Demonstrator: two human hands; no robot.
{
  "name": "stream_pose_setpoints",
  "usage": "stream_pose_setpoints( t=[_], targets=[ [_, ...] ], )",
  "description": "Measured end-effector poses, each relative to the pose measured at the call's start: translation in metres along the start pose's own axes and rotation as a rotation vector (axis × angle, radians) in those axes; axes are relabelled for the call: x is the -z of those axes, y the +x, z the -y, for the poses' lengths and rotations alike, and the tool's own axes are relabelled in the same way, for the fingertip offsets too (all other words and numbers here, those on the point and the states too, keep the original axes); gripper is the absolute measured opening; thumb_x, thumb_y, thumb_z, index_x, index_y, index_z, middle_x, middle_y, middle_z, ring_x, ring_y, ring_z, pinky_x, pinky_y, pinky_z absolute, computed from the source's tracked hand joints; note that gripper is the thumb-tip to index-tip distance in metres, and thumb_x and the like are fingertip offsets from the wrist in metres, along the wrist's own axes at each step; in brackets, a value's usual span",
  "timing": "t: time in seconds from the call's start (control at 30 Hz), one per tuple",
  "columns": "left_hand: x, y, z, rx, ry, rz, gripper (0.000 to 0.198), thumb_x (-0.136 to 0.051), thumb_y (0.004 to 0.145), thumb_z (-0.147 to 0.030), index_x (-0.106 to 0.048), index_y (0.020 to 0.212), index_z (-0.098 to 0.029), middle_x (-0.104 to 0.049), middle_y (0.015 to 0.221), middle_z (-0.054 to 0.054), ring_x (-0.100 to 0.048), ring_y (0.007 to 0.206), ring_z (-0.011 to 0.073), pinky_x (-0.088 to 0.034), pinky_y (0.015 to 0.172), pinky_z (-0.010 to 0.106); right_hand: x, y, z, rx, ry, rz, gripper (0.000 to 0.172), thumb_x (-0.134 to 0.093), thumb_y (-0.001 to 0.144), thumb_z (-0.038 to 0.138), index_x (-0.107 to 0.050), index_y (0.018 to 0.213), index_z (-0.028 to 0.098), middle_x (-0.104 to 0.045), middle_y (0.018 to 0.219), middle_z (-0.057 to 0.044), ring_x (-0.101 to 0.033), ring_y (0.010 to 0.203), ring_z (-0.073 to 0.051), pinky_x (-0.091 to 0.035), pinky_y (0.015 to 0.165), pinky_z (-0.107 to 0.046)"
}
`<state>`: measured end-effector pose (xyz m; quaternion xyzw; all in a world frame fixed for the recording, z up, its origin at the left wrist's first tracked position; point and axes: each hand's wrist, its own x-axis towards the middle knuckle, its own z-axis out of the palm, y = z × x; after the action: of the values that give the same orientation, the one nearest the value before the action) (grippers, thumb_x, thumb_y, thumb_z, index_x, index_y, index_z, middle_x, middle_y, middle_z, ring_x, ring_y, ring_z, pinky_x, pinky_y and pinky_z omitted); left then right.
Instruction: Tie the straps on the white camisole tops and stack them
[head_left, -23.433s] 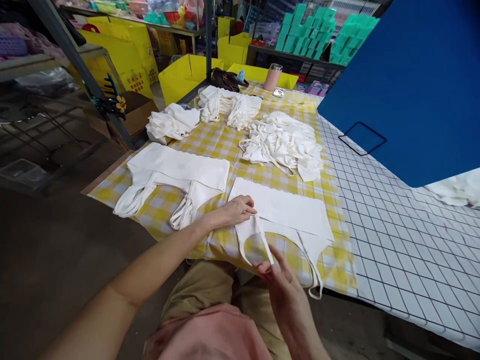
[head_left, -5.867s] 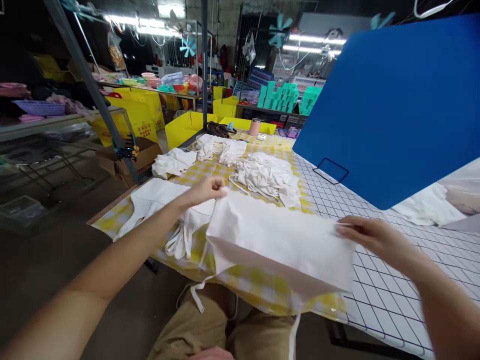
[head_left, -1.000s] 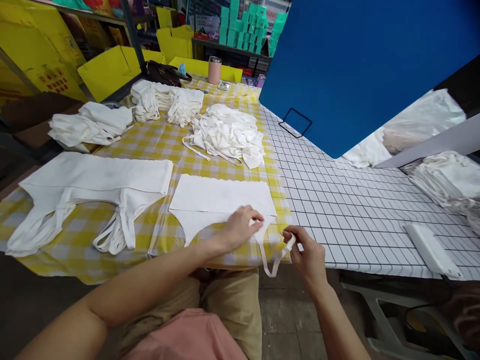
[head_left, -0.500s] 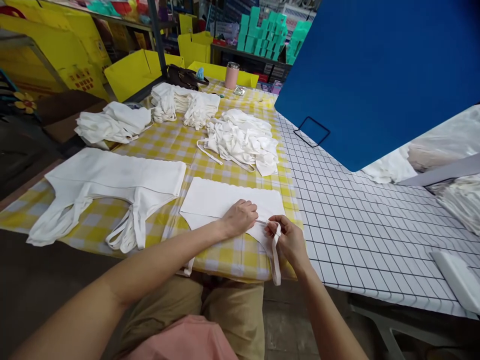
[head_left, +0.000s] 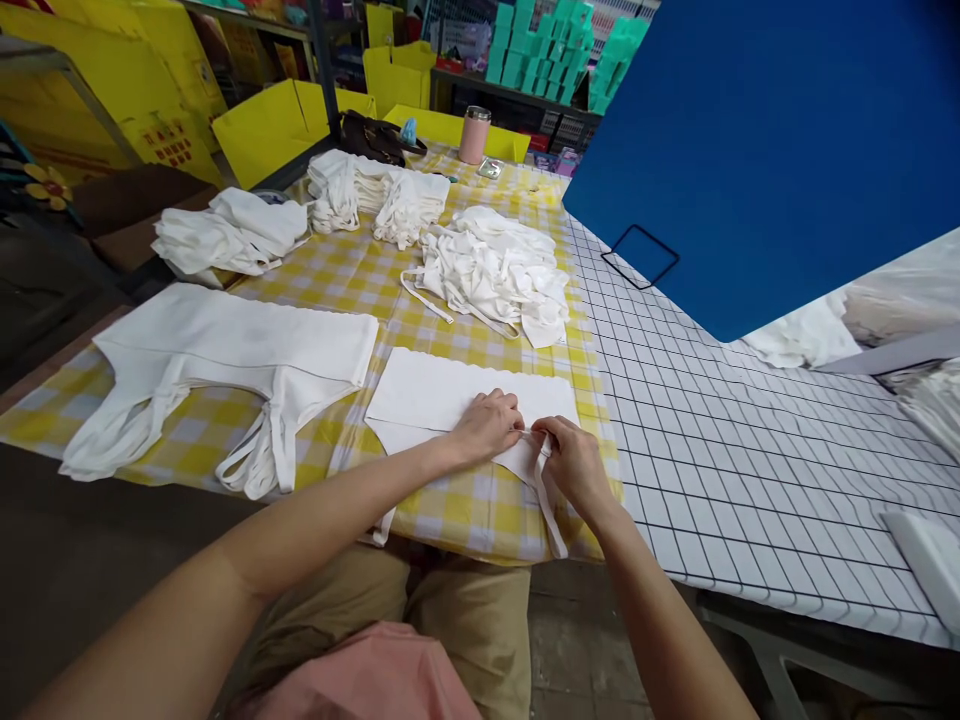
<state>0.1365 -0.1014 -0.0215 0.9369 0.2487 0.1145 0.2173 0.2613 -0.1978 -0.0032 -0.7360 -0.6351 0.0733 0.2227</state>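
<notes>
A white cloth bag (head_left: 442, 392) lies flat on the yellow checked tablecloth (head_left: 345, 290) in front of me. My left hand (head_left: 489, 424) presses its curled fingers on the bag's near edge. Right beside it, my right hand (head_left: 570, 462) pinches the bag's white strap (head_left: 550, 510), which hangs over the table's front edge. The two hands almost touch.
A stack of flat white bags (head_left: 225, 352) lies to the left. A loose heap of bags (head_left: 495, 270) and folded bundles (head_left: 375, 195) sit farther back, with a pink tumbler (head_left: 474, 134). A blue board (head_left: 765, 150) stands over the white grid surface (head_left: 750, 440) on the right.
Over the last second my right hand has brought the strap up from the table's edge to my left hand on the bag. Earlier I held the bag up spread between both hands.
</notes>
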Motion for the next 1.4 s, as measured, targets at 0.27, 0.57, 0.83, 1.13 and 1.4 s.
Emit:
stream_pose_setpoints(
  t=[0.27,0.57,0.83,1.13,1.4],
  targets=[
    [0.003,0.002,-0.001,-0.007,0.022,0.034,0.017,-0.053,0.083,-0.025,-0.068,0.084,-0.019,-0.06,0.091,0.003,-0.051,0.091,0.0189,-0.041,0.077,0.031,0.0,0.003,-0.005,0.042,-0.069,0.035,0.028,-0.038,0.07,0.002,-0.061,0.075,0.017,-0.062,0.071,-0.005,-0.053,0.06,-0.016,-0.035,0.056,-0.025],
    [0.005,0.003,-0.003,-0.019,0.079,0.055,0.018,-0.049,0.084,-0.021,-0.066,0.081,-0.016,-0.06,0.09,0.005,-0.051,0.093,0.021,-0.042,0.077,0.034,0.0,0.01,0.0,0.141,-0.166,0.102,0.025,-0.038,0.075,0.005,-0.06,0.074,0.016,-0.058,0.07,-0.006,-0.049,0.058,-0.015,-0.032,0.053,-0.024],
    [0.0,0.001,-0.003,0.0,0.068,0.027,0.016,-0.049,0.083,-0.02,-0.064,0.082,-0.015,-0.061,0.093,0.005,-0.05,0.095,0.021,-0.042,0.078,0.035,-0.005,0.004,0.01,0.006,0.186,-0.031,0.023,-0.04,0.077,0.013,-0.063,0.074,0.017,-0.059,0.07,-0.005,-0.049,0.062,-0.015,-0.035,0.058,-0.026],
    [0.013,-0.018,0.008,-0.195,-0.029,0.073,0.022,-0.05,0.079,-0.012,-0.068,0.088,-0.019,-0.057,0.098,0.005,-0.051,0.092,0.0174,-0.042,0.085,0.029,0.03,-0.055,0.022,-0.762,1.358,0.17,0.048,-0.068,0.068,0.039,-0.057,0.11,0.018,-0.061,0.067,-0.002,-0.056,0.065,-0.016,-0.042,0.062,-0.028],
    [0.002,-0.034,0.013,-0.294,0.099,0.018,0.037,-0.045,0.082,-0.012,-0.058,0.116,-0.015,-0.052,0.114,0.012,-0.047,0.11,0.022,-0.037,0.098,0.035,0.018,-0.135,0.031,-0.801,0.977,-0.12,0.048,-0.065,0.07,0.049,-0.057,0.107,0.019,-0.057,0.064,0.002,-0.053,0.073,-0.017,-0.041,0.075,-0.029]
  ],
)
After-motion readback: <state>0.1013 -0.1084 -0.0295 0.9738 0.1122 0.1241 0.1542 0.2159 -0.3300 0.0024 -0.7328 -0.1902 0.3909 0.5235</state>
